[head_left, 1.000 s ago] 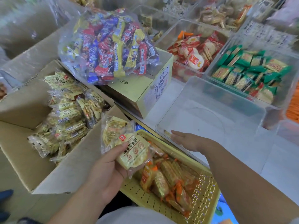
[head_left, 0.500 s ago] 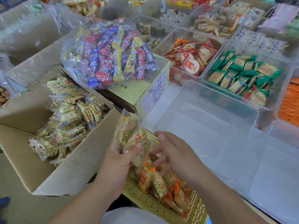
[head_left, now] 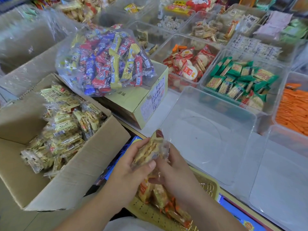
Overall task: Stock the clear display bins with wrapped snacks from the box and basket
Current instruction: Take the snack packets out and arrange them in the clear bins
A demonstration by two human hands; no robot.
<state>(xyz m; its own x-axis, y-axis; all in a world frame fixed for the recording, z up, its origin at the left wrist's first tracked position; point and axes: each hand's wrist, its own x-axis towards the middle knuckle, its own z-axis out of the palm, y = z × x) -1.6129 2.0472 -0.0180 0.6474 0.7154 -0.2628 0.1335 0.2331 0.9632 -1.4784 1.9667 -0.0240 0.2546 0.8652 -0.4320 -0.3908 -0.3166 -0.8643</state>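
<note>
Both hands on one snack pack (head_left: 150, 152): clear wrap, pale ridged biscuits inside, red patch at the top end. Our left hand (head_left: 131, 169) grips it from the left with the thumb across the lower front. Our right hand (head_left: 175, 170) grips it from the right, fingers curled round the back. The pack is tilted, top end pointing away from us, in the air over the far end of the yellow basket (head_left: 210, 184) and just short of the near left corner of the empty clear bin (head_left: 205, 140).

The basket is under our wrists and has orange-and-yellow wrapped packs (head_left: 160, 197) in it. The cardboard box (head_left: 75, 165) sits left of the hands, flaps open, with a heap of the same pale packs (head_left: 63, 129) inside.

On the white surface beyond the hands:
- bag of mixed candy bars (head_left: 106, 64) resting on a yellow carton (head_left: 133, 104), left of the empty bin
- red-wrapped round crackers (head_left: 188, 69) in a bin behind the empty one
- green-wrapped packs (head_left: 238, 80) in the next bin to the right
- orange packs (head_left: 295, 110) at the right edge

Bins further back are too blurred to read
</note>
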